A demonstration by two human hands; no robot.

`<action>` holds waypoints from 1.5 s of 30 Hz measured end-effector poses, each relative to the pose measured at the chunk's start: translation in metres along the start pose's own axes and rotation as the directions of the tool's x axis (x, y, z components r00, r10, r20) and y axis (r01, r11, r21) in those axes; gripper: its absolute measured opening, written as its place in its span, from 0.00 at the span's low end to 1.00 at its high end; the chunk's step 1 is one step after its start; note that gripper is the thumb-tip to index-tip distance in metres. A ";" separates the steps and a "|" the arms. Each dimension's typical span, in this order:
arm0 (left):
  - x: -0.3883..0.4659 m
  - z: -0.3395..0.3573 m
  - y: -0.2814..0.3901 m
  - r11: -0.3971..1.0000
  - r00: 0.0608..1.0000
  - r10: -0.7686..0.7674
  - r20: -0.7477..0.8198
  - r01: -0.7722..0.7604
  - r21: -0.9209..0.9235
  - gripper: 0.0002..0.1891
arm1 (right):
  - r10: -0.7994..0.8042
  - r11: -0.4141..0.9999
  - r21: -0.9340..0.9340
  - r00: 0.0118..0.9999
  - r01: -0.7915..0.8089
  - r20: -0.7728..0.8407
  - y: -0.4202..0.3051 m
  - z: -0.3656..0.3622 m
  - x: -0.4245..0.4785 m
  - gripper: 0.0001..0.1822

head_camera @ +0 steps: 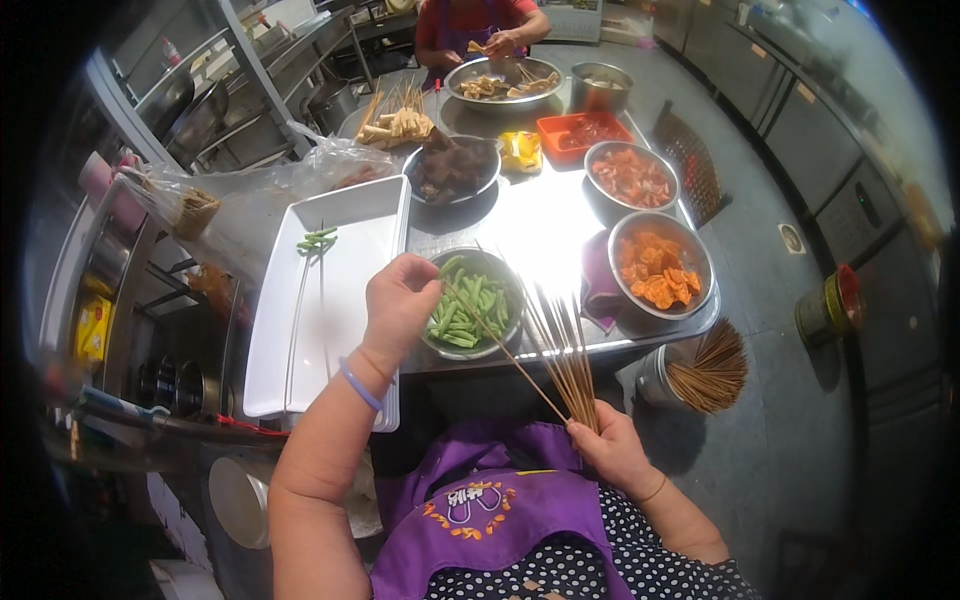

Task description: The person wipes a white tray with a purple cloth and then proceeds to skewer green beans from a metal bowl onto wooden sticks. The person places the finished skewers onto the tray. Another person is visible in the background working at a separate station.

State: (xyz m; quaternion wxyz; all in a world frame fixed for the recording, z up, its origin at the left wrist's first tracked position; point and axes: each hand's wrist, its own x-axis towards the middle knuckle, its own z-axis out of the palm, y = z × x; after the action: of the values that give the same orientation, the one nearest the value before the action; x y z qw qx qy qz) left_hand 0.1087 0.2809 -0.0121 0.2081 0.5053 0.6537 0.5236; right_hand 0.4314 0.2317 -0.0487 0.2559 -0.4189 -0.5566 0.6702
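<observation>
Over the left edge of a metal bowl of cut green beans (471, 309), my left hand (403, 304) pinches a piece of green bean at the tip of a thin skewer (502, 349). That skewer runs down to my right hand (616, 444), whose thumb and fingers hold its lower end. The same hand grips a fanned bundle of long skewers (566, 360), tips pointing away from me over the table edge. Left of the bowl, a white rectangular tray (352, 300) holds skewers with green bean pieces (318, 240) threaded at their far ends.
Bowls of orange slices (660, 262), pinkish slices (632, 178) and dark brown food (452, 169) stand on the metal table. A red tray (576, 136) and yellow packet (520, 151) lie behind. A bucket of skewers (686, 375) stands right. Across the table, another person handles food over a large bowl (504, 82).
</observation>
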 end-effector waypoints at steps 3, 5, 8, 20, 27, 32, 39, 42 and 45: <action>0.001 0.000 0.001 1.000 1.000 0.024 -0.009 -0.024 0.003 0.05 | -0.046 0.999 -0.024 0.999 0.046 -0.005 -0.001 0.006 0.000 0.06; 0.001 0.000 0.006 0.999 1.000 -0.017 -0.006 0.016 -0.032 0.05 | -0.076 0.997 -0.035 0.997 0.076 -0.005 -0.004 0.010 0.001 0.06; 0.001 -0.001 0.004 0.999 0.999 -0.039 -0.008 0.038 -0.014 0.04 | -0.191 0.972 -0.144 0.981 0.186 -0.021 0.000 0.014 0.006 0.06; -0.001 -0.005 0.017 0.999 0.990 -0.029 0.140 0.033 -0.025 0.11 | -0.079 0.996 -0.045 0.997 0.078 -0.022 -0.021 0.001 0.024 0.06; -0.002 0.009 0.005 0.620 0.890 -0.055 0.453 -0.325 0.714 0.10 | -0.018 0.998 0.062 0.999 0.020 -0.039 -0.007 -0.029 0.008 0.06; 0.012 0.003 0.000 0.903 0.921 -0.135 0.366 -0.038 0.429 0.10 | 0.010 0.998 0.061 1.000 -0.010 -0.003 0.002 -0.031 -0.001 0.05; 0.011 -0.010 0.023 0.796 0.839 -0.384 0.386 0.513 -0.322 0.14 | -0.021 0.999 0.035 0.997 0.019 0.072 -0.010 -0.018 -0.004 0.05; 0.009 -0.013 0.023 0.786 0.852 -0.390 0.350 0.506 -0.355 0.14 | -0.015 1.000 0.004 0.998 0.015 0.066 -0.011 -0.015 -0.003 0.05; 0.006 -0.015 0.021 0.781 0.854 -0.396 0.338 0.506 -0.365 0.15 | -0.029 0.999 -0.019 0.998 0.030 0.054 -0.011 -0.012 -0.001 0.05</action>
State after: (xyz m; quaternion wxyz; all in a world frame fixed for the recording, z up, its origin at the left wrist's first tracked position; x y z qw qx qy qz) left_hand 0.1037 0.2782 0.0136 0.5152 0.3321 0.5894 0.5263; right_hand 0.4408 0.2398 -0.0383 0.2465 -0.3947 -0.5762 0.6719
